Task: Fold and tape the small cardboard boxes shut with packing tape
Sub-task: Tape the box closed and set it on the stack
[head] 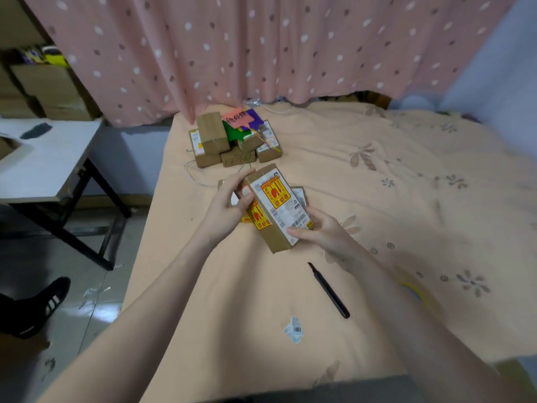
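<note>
A small brown cardboard box [276,210] with red-and-yellow stickers and a white barcode label is held tilted above the bed. My left hand [229,202] grips its far left end. My right hand [316,231] holds its near right end, thumb across the label. Another labelled box [299,194] lies on the sheet just behind it, mostly hidden. A pile of several small cardboard boxes [212,138] sits further back, with green, purple and pink items on top. No roll of tape is visible.
A black pen-like cutter [329,290] lies on the peach floral sheet [406,199] near my right forearm. A torn label scrap [293,330] lies close to me. A white folding table [43,161] stands left; a foot in a black shoe [37,306] rests on the floor.
</note>
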A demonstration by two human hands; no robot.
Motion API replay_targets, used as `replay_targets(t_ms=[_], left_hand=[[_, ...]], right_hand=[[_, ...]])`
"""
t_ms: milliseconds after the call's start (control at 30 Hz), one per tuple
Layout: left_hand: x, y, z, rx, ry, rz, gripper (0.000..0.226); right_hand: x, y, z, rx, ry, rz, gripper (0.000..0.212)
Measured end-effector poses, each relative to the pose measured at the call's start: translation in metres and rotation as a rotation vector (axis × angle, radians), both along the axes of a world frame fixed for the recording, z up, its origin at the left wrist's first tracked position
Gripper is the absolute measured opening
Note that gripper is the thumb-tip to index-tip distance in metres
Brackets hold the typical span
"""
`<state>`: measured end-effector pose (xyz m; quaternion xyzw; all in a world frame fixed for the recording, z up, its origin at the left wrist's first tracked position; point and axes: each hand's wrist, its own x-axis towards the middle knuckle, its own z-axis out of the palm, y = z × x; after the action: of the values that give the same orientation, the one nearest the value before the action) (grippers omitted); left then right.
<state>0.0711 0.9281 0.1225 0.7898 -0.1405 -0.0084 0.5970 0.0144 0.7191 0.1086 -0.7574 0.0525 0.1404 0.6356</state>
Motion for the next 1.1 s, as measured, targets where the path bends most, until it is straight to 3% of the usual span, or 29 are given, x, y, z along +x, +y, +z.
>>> replay_targets(t_ms=[133,267,367,433,600,733,800,1000,1100], left_hand=[[0.012,-0.022,0.006,-0.105,0.086,-0.002,0.04],[0.032,-0.039,0.001,-0.125,0.131,0.077,0.04],[0.048,-0.05,-0.004,-0.195,0.249,0.001,0.036],[0.057,-0.06,-0.009,-0.164,0.23,0.005,0.039],[0.079,-0.063,-0.039,0.244,-0.038,0.215,0.054],[0.074,-0.053,-0.082,0.82,-0.099,0.137,0.073],[0.068,-0.054,-0.098,1.007,-0.101,0.085,0.074],[0.063,-0.055,-0.115,1.016,-0.095,0.085,0.07],[0.063,-0.056,-0.115,0.99,-0.115,0.086,0.069]], right_hand=[[0.003,-0.001,0.004,0.017,-0.031,-0.264,0.015],[0.013,-0.009,0.001,0.019,-0.041,-0.399,0.012],[0.025,-0.022,0.002,0.077,0.023,-0.385,0.015],[0.036,-0.03,-0.003,0.109,0.044,-0.361,0.022],[0.071,-0.049,-0.035,0.01,0.065,-0.502,0.027],[0.097,-0.052,-0.063,-0.182,0.102,-0.403,0.033],[0.106,-0.048,-0.075,-0.246,0.098,-0.333,0.032],[0.116,-0.04,-0.097,-0.311,0.097,-0.288,0.03],[0.119,-0.04,-0.099,-0.332,0.157,-0.268,0.039]])
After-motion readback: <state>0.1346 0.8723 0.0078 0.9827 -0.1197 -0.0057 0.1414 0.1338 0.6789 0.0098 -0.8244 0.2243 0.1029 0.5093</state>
